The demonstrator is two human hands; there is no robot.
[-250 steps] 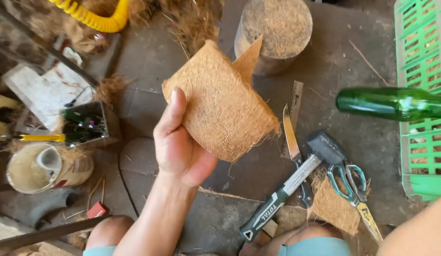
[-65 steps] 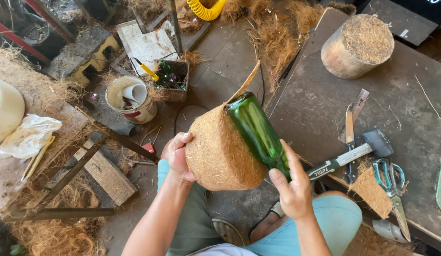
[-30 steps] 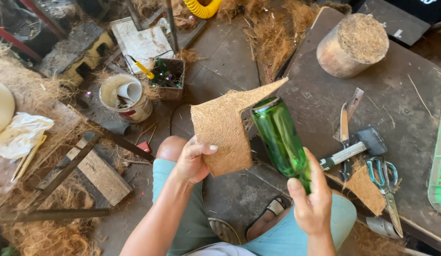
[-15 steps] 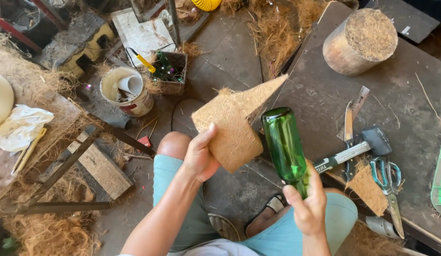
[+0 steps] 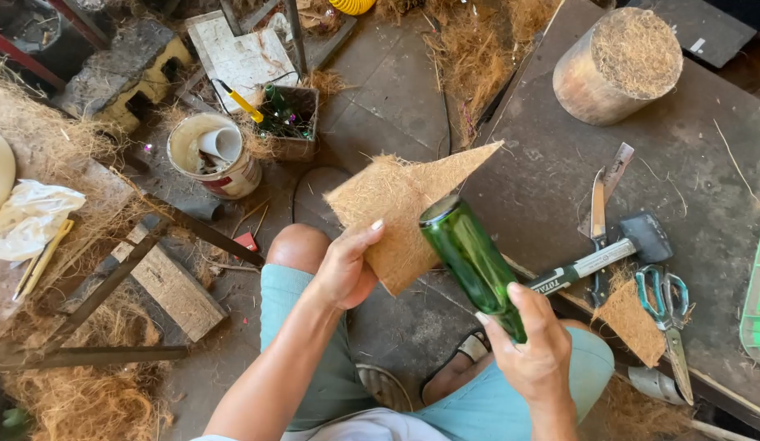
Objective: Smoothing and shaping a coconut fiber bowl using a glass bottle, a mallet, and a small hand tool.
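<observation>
Left hand (image 5: 345, 269) pinches the coir sheet (image 5: 400, 208) flat and open, fingers clamped on its lower edge; right hand (image 5: 537, 347) is wrapped tight round the green bottle (image 5: 471, 263), base up, touching the sheet. No wrap formed yet, I'd judge; the bottle's neck is hidden in the palm

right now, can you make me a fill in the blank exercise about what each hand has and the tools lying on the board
1. The right hand grips a glass bottle whose colour is ____.
2. The left hand holds a flat piece of brown ____ matting.
3. On the dark board, the hammer lies beside a pair of ____ with teal handles.
4. At the far end of the board stands a round ____ stump topped with fibre.

Missing words: green; coconut-fibre; scissors; wooden
</observation>
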